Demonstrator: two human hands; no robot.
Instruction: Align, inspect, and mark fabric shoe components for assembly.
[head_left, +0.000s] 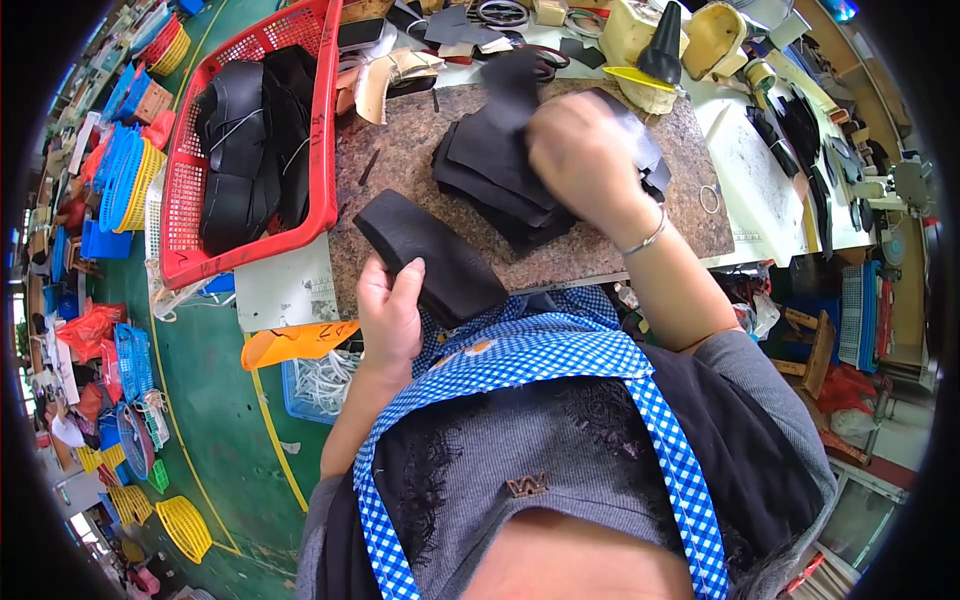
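Note:
My left hand [391, 308] grips a curved black leather piece [432, 256] by its near left edge, thumb on top. It hangs over the front edge of the speckled work board [388, 150]. Smeared by motion, my right hand [585, 150] is over a loose pile of black leather pieces [490, 172]. Its fingers are bent round the edge of another black leather piece [512, 88], also blurred, raised above the pile's far side. My right palm hides part of the pile.
A red plastic basket [325, 150] with tied bundles of black pieces stands at the left. Scraps, tape rolls and a black cone [663, 48] on a yellowish container line the far edge. A rubber band [709, 199] lies at the board's right. Below left is a blue bin [300, 392] of white strips.

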